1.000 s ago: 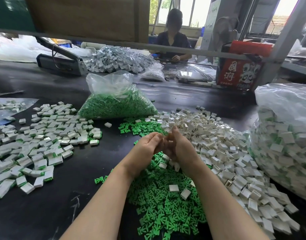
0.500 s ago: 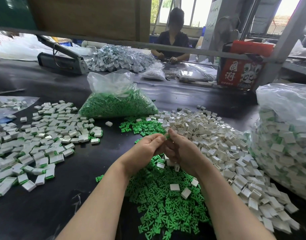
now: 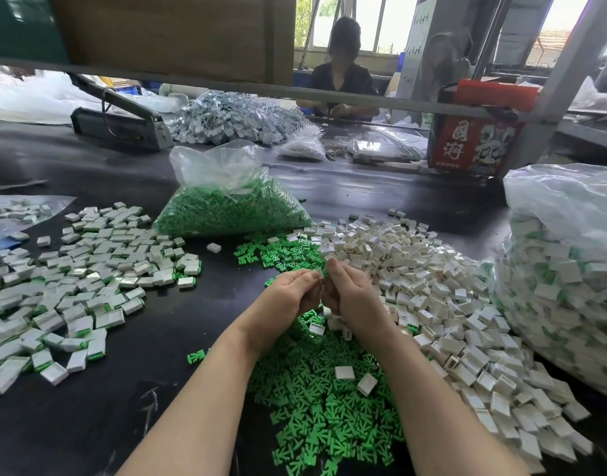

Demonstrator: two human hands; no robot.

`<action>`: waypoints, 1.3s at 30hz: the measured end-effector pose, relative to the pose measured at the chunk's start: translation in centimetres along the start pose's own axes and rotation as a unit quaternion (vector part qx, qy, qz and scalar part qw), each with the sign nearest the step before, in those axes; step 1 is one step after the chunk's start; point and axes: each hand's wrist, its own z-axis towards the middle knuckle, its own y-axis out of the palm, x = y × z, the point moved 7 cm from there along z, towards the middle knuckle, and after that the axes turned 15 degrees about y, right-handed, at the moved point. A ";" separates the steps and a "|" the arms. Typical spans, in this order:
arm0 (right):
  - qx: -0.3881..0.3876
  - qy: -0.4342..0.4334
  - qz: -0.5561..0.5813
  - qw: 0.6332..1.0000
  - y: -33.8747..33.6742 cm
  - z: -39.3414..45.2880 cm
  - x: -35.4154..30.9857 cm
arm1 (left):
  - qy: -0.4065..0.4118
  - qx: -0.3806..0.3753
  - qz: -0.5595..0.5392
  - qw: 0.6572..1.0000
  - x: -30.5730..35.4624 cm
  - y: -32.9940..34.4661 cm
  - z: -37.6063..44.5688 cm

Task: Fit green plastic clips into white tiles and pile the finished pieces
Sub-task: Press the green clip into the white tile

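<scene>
Nearest to us, loose green clips [image 3: 329, 417] lie in a flat heap on the dark bench [image 3: 89, 424], with a few stray white tiles [image 3: 344, 372] on top. We think the heap sits right under our arms so a new clip is always an easy grab.

Just above it, our left hand [image 3: 288, 300] and right hand [image 3: 351, 297] meet, fingertips touching. The fingers of both hands are curled in close together around something small between them. We guess it is a tile and a clip being pushed together, but the piece is hidden, so we cannot tell which way it points or how its long side lies. We hold it up off the bench, likely so both hands can squeeze.

To the right, empty white tiles [image 3: 432, 286] make a big pile, close to the right hand. To the left, well apart, the finished pieces [image 3: 89, 276] lie spread out, white with a green edge showing. They point every which way.

Farther off, a clear bag of green clips [image 3: 233, 207] lies on the bench. At the right, a big bag [image 3: 563, 286] holds more finished pieces. Far away, another person [image 3: 339, 84] works at the bench.
</scene>
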 end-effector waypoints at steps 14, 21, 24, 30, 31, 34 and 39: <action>-0.027 0.030 -0.156 0.987 -0.5 0.1 0.6 | -0.014 -0.064 0.159 0.985 -0.1 -0.4 -0.1; -0.097 0.053 -0.067 0.992 -0.4 0.1 0.8 | -0.004 -0.071 0.105 0.992 0.0 0.2 -0.1; -0.050 0.033 -0.057 0.997 -0.7 0.4 0.6 | 0.011 -0.024 0.094 0.995 0.0 0.3 -0.1; -0.011 0.005 -0.038 0.999 -0.4 0.3 0.4 | 0.028 0.031 0.139 0.989 0.3 -0.3 0.2; -0.008 0.004 -0.040 0.999 -0.3 0.3 0.4 | 0.030 0.029 0.153 0.987 0.5 -0.3 0.2; -0.019 0.017 -0.028 0.999 -0.3 0.2 0.4 | 0.025 0.014 0.159 0.987 0.2 -0.4 0.4; -0.089 0.066 0.039 0.993 -0.1 -0.3 0.5 | 0.001 -0.031 0.083 0.996 0.3 0.0 0.0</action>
